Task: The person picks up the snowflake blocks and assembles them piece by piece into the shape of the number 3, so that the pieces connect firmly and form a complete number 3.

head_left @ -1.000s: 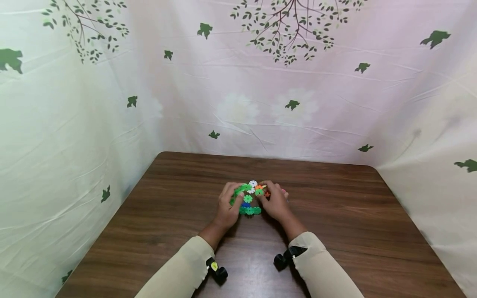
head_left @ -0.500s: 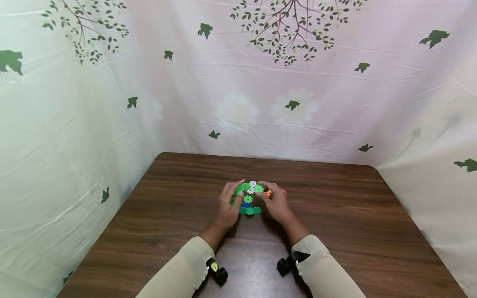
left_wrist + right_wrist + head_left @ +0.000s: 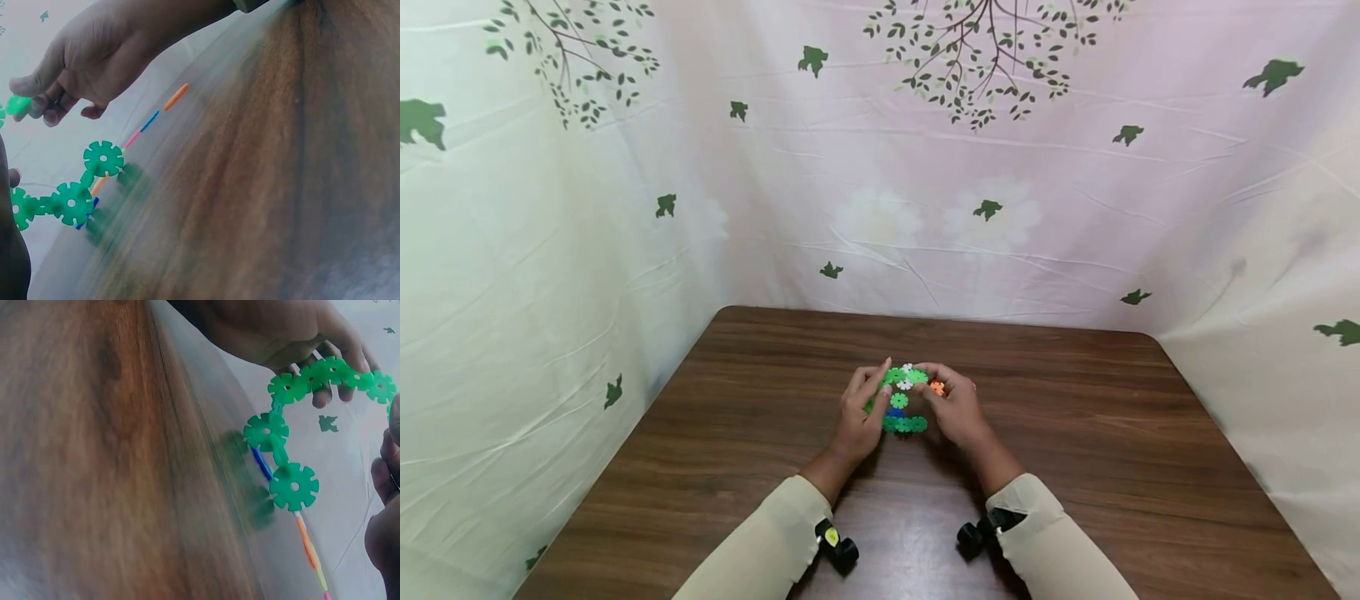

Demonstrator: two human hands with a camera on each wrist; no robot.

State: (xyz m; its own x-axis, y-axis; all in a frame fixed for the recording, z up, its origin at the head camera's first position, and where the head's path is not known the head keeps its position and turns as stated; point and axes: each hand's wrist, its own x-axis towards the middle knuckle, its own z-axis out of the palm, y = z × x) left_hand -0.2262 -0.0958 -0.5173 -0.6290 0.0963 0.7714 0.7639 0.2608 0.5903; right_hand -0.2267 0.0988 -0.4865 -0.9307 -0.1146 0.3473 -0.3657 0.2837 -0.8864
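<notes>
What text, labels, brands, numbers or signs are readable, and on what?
None readable.
Yellow patch by the left wrist camera: too small to tell whether it bears text.
Discs: no legible marks.
Cloth: printed plants, no words visible.

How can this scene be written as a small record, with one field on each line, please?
Left hand: holds green chain
Right hand: pinches green disc
Blue disc: on table
White discs: on table
Orange disc: on table, near right hand
Sleeves: light beige
Backdrop: pale, printed cloth
Unclear: whether pinched disc joins chain
</notes>
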